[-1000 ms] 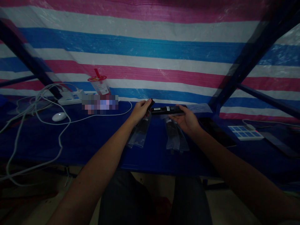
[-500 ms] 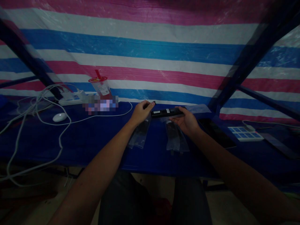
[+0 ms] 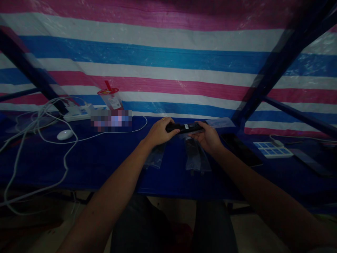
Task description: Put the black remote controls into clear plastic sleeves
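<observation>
Both hands hold a long black bar (image 3: 187, 127) with small white labels, level above the far part of the blue table (image 3: 173, 172). My left hand (image 3: 161, 133) is closed round its left end, thumb in front. My right hand (image 3: 208, 136) pinches the right end between thumb and fingers. Clear plastic (image 3: 221, 122) shows behind and under that end; I cannot tell whether it is touching the bar. Below the right hand lie clear plastic bags (image 3: 197, 156) with dark contents. Another clear bag (image 3: 155, 158) is partly hidden under my left wrist.
At left are tangled white cables (image 3: 39, 123), a white mouse (image 3: 65, 134), a power strip (image 3: 77, 114) and a lidded cup (image 3: 112, 99) with a red straw. On the right lie a dark tablet (image 3: 243, 150), a white-and-blue power strip (image 3: 273, 150) and a dark flat slab (image 3: 310, 162). Striped sheeting (image 3: 168, 63) hangs behind.
My left hand, which held a small black piece just off the bar's left end, has moved right and closed over that end. The right hand keeps its hold. The view has shifted slightly.
</observation>
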Demonstrator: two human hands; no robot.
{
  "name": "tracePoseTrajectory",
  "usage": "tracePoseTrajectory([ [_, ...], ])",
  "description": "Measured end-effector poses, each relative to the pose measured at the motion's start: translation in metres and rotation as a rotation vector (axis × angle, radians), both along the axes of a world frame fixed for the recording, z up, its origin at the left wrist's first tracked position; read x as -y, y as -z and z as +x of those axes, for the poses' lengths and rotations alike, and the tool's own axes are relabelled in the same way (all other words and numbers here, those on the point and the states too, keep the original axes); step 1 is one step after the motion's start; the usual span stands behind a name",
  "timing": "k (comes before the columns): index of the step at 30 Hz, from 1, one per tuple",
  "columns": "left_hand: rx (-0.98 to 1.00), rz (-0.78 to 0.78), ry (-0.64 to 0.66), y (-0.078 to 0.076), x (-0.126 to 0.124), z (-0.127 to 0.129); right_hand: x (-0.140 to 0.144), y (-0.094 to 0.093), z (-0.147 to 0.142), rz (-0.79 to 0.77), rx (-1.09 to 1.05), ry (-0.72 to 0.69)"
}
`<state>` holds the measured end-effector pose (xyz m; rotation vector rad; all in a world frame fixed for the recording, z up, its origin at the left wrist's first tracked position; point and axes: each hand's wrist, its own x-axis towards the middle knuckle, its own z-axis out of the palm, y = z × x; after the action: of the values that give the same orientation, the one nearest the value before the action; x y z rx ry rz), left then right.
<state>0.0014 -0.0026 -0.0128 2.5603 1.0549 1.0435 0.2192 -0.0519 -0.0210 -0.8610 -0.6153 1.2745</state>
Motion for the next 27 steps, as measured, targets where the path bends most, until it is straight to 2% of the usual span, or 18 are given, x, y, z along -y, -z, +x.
tracePoseTrajectory([
  [12,-0.100,-0.022,0.054,-0.0059,0.0007,-0.0035,0.0023,-0.0035,-0.0029,0.014,-0.011,0.043],
  [19,-0.112,-0.056,0.083,-0.0033,-0.0032,-0.0038,0.0042,-0.0019,-0.0044,0.027,0.026,0.043],
  [23,-0.083,-0.103,0.062,0.0012,-0.0044,-0.0015,0.0039,-0.0009,-0.0035,0.016,0.015,0.032],
  [27,0.026,-0.176,0.045,0.0027,-0.0043,0.0040,0.0038,-0.0010,-0.0023,0.029,0.004,0.031],
])
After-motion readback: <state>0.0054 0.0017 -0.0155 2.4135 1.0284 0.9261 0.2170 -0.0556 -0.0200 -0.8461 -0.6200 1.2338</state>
